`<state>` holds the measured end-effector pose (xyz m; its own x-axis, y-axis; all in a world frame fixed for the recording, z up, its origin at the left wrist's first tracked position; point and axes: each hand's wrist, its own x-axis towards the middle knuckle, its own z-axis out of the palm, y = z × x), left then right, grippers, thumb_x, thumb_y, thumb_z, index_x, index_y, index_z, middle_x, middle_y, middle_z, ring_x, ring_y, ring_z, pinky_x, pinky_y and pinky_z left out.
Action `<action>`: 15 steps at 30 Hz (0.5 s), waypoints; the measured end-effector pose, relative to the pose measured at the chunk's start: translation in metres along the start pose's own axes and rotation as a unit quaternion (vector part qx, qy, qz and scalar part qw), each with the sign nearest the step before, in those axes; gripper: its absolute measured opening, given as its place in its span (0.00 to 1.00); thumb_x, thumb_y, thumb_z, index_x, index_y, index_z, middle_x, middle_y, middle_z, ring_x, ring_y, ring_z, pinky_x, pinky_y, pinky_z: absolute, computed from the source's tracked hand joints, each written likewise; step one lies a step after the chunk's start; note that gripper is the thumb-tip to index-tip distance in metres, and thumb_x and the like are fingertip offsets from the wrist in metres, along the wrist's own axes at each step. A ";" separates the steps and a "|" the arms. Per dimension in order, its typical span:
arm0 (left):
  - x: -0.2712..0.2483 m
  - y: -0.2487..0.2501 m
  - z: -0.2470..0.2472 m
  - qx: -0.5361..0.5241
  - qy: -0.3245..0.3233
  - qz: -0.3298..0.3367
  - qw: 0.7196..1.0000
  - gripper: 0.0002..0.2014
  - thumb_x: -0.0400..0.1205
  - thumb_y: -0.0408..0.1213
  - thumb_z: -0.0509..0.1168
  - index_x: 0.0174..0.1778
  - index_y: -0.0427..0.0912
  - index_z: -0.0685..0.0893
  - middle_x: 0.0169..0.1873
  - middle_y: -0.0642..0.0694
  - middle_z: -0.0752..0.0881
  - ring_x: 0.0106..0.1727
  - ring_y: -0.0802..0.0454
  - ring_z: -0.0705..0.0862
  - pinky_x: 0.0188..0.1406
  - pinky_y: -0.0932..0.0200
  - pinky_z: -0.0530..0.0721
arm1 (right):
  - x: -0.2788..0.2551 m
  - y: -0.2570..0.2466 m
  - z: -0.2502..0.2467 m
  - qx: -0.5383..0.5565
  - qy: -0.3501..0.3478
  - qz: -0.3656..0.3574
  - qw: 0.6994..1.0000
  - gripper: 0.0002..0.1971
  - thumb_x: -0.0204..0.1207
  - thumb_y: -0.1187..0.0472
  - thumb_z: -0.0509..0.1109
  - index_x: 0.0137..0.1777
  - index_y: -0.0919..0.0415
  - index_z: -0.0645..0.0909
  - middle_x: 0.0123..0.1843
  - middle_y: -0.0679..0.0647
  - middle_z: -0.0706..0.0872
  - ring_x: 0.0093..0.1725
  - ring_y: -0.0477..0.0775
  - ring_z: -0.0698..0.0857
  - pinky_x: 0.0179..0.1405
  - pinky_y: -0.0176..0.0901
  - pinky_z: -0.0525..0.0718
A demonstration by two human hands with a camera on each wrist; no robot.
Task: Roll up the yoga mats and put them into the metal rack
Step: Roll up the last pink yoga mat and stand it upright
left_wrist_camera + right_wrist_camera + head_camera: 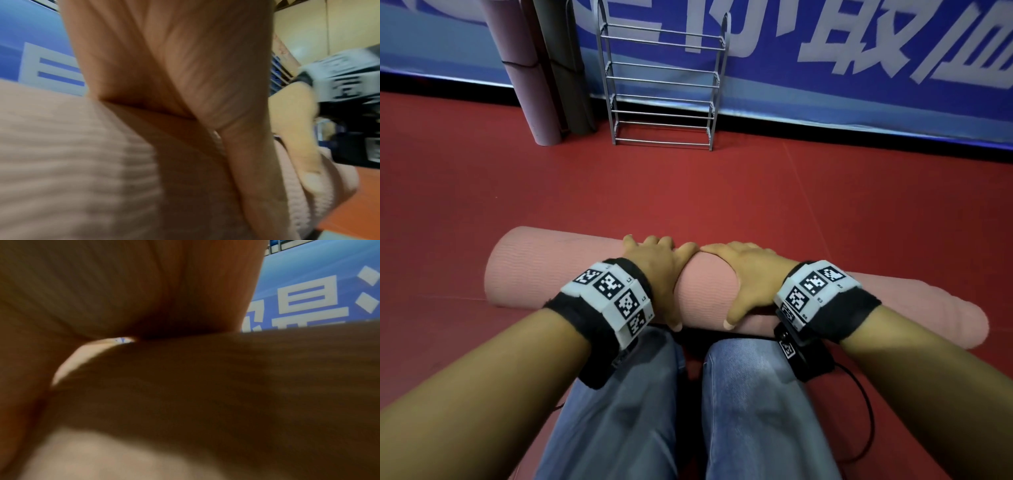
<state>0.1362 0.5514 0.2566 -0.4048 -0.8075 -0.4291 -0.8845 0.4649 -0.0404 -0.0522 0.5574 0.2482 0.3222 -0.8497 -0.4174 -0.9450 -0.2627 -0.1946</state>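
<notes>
- Both hands clamp the rolled pink yoga mat (544,270) at its middle: the left hand (654,274) and the right hand (750,274) sit side by side, fingers curled over the far side of the roll, thumbs wrapped down its near side, index fingers almost touching on top.
- Red floor (722,192) fills the centre of the head view; the roll lies across it in the lower middle of the frame, just beyond the person's knees in blue jeans (750,404).
- Blue banner (825,85) with large pale characters runs along the top of the frame.
- Metal rack (661,82), its rails bare, stands against the banner at upper centre, well apart from the roll.
- Two rolled mats, one pink (524,75) and one grey-green (565,68), lean upright at upper left, just beside the rack.
- Marker-printed wristbands (609,294) wrap both wrists.
- Wrist views are blurred, showing palm against ribbed mat surface (61,162).
</notes>
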 end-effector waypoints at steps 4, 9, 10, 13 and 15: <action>0.015 -0.014 -0.010 -0.063 -0.026 0.001 0.998 0.59 0.50 0.63 0.83 0.77 0.63 0.60 0.63 0.51 0.77 0.66 0.46 0.76 0.56 0.42 0.67 | -0.013 -0.002 0.014 -0.073 0.037 0.024 0.996 0.72 0.50 0.34 0.84 0.84 0.40 0.36 0.84 0.52 0.59 0.82 0.58 0.59 0.79 0.75 0.55; 0.019 -0.007 -0.007 -0.025 -0.020 -0.003 1.000 0.62 0.55 0.63 0.81 0.81 0.66 0.51 0.74 0.48 0.69 0.75 0.42 0.67 0.68 0.27 0.64 | -0.012 0.003 0.028 -0.065 0.067 0.036 0.995 0.72 0.50 0.39 0.86 0.84 0.40 0.36 0.81 0.52 0.62 0.80 0.57 0.62 0.79 0.73 0.55; 0.017 -0.003 -0.004 -0.001 -0.014 -0.007 1.000 0.62 0.57 0.64 0.80 0.82 0.64 0.47 0.77 0.46 0.65 0.78 0.41 0.63 0.71 0.22 0.58 | -0.009 0.004 0.027 -0.061 0.069 0.036 0.995 0.71 0.50 0.39 0.86 0.84 0.40 0.37 0.79 0.51 0.65 0.78 0.57 0.65 0.78 0.71 0.57; 0.011 0.008 0.007 0.050 0.005 -0.022 0.998 0.66 0.63 0.62 0.79 0.84 0.54 0.38 0.80 0.39 0.59 0.82 0.39 0.56 0.72 0.18 0.51 | -0.002 0.007 0.024 -0.054 0.063 0.036 0.996 0.70 0.49 0.39 0.86 0.84 0.40 0.40 0.76 0.52 0.68 0.75 0.58 0.68 0.75 0.67 0.63; 0.012 0.010 0.013 0.045 0.020 -0.032 0.998 0.67 0.61 0.61 0.80 0.85 0.52 0.38 0.80 0.38 0.58 0.83 0.38 0.54 0.72 0.18 0.50 | 0.003 0.008 0.023 -0.051 0.057 0.032 0.997 0.70 0.48 0.39 0.86 0.84 0.40 0.41 0.76 0.52 0.69 0.74 0.59 0.69 0.74 0.67 0.65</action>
<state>0.1260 0.5510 0.2394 -0.3578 -0.8499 -0.3870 -0.8852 0.4406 -0.1491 -0.0576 0.5636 0.2250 0.2579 -0.9110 -0.3219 -0.9661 -0.2465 -0.0765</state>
